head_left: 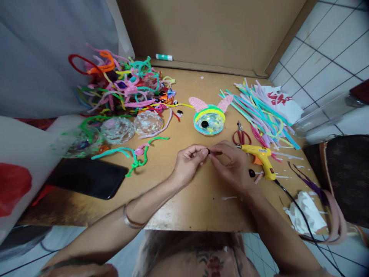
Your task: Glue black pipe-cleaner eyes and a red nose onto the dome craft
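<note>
My left hand (190,162) pinches a small black piece (208,151) between thumb and forefinger. The fingertips of my right hand (230,163) close on its other side, so both hands meet at it. Its exact kind is too small to make out. Just beyond them rests a round clear shell (213,122) rimmed with green, yellow and blue pipe cleaners. Two pink ears stand up from it, and one black disc (205,124) sits on its front. Right of my right hand lies a yellow glue gun (263,157), with another black round piece (251,173) below it.
Red-handled pliers (241,136) and a bundle of pastel pipe cleaners (265,111) lie at right. A tangled pipe-cleaner heap (129,84), clear domes (148,124) and a phone (89,177) occupy the left. The glue gun's cord (294,204), crumpled tissue (307,211) and a brown bag (340,177) line the right edge.
</note>
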Tool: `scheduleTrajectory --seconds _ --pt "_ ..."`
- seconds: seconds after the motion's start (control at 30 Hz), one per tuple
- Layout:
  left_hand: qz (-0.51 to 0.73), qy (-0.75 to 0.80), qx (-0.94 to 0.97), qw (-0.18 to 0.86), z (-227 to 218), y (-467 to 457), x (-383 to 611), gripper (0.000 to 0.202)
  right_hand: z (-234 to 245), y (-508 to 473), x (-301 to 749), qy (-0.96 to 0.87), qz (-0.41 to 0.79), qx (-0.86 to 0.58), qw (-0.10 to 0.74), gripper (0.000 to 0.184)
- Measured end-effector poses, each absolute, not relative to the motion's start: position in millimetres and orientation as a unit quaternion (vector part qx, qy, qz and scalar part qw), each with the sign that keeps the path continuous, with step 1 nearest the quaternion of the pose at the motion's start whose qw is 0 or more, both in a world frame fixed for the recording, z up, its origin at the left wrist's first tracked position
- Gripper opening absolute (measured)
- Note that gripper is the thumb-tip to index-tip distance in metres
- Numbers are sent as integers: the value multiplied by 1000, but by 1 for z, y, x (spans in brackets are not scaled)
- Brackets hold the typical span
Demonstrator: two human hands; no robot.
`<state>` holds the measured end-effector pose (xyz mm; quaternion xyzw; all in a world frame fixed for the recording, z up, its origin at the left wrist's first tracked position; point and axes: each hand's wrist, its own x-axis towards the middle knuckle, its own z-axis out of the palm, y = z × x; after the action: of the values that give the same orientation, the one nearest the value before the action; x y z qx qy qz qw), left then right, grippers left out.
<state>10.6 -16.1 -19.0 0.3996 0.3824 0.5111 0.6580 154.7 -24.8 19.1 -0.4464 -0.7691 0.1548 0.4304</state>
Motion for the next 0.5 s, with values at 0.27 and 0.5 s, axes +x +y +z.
scheduleTrajectory --seconds 0.27,0.5 --pt "506 396 417 643 -16 -18 10 24 20 -24 158 -739 221 -479 419 9" --pt "503 400 412 646 -16 -20 12 27 18 -28 153 -776 127 -471 399 13"
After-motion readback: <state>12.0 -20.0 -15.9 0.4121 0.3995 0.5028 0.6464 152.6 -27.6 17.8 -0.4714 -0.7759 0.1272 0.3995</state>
